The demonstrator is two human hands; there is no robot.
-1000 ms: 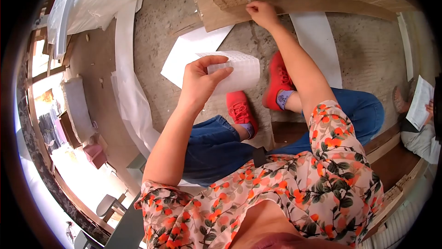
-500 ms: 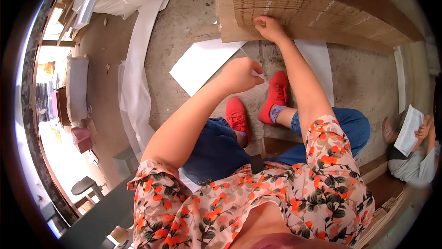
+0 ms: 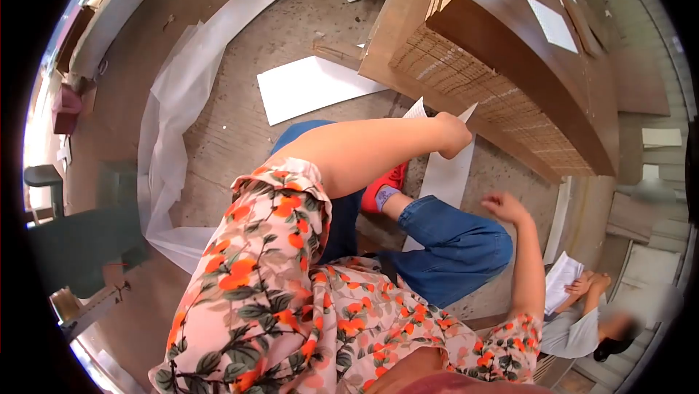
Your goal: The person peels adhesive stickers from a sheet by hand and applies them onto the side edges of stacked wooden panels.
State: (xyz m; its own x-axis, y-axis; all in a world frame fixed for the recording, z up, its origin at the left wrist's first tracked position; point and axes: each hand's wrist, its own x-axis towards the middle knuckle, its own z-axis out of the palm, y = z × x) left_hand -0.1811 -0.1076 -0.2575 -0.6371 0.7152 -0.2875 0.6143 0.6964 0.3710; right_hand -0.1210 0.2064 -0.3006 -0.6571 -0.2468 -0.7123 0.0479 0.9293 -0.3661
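My left hand (image 3: 453,135) is closed on a white paper sheet (image 3: 415,108). Corners of it stick out on both sides of the fingers, and the rest is hidden behind the hand. It hovers in front of a tall stack of brown boards (image 3: 473,77), whose layered edges face me. My right hand (image 3: 506,208) is held out to the right over my bent knee. Its fingers are loosely apart, and nothing shows in them. A white label sheet (image 3: 553,24) lies on top of the brown boards.
A white panel (image 3: 309,88) lies on the concrete floor, with a long strip of translucent wrap (image 3: 178,92) left of it. A green chair (image 3: 87,241) stands at the left. Another person (image 3: 575,328) at the lower right holds white papers (image 3: 562,281).
My view has swung to the right. My left hand has moved right and now holds the paper sheet. My right hand has left the board edges and drawn back toward my knee.
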